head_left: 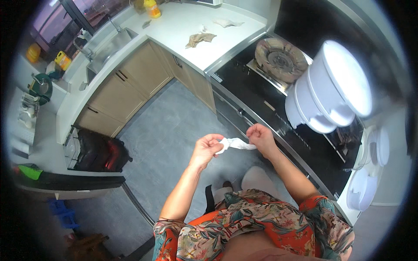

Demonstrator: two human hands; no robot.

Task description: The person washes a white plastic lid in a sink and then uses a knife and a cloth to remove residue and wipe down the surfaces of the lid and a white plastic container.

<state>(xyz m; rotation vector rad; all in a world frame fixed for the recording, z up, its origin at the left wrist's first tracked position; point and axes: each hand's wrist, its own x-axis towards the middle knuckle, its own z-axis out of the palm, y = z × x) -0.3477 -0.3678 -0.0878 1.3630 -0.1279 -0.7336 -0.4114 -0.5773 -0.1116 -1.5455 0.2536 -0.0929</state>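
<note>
Clothing: nearest the lens, a floral garment [257,226] in orange and teal covers the person's torso at the lower edge; both bare forearms rise out of it.
Floor: grey tiled floor [174,130] lies under the hands, with pale footwear [257,178] just below them.
Stove: a black cooktop [261,100] runs along the right, close beside the right hand, with a round patterned dish [281,58] on its far end.
Tubs: large white round lidded containers [331,87] stand stacked and tilted on the right, more white lids [370,174] nearer the lower right.
Table: a white table [191,21] spans the far corner, carrying a crumpled beige rag [200,39], a paler rag [226,22] and a yellow bottle [152,8].
Sink: a steel sink [109,45] sits at the left under the window, wooden cupboard doors [130,82] below it.
Left side: a dark wire rack with black and red items [96,152] stands on the floor (nothing lies between the hands and the camera).
Left hand: left hand [208,148] is raised at mid-height, wrist bent, its grip pinched together on one end of the cloth.
Right hand: right hand [261,137] is level with it and a little apart, knuckles up, its grip pinched on the other end.
Cloth: small white cloth [237,143], crumpled and twisted into a short band, stretches in the air between both hands, above the floor and just in front of the cooktop edge.
</note>
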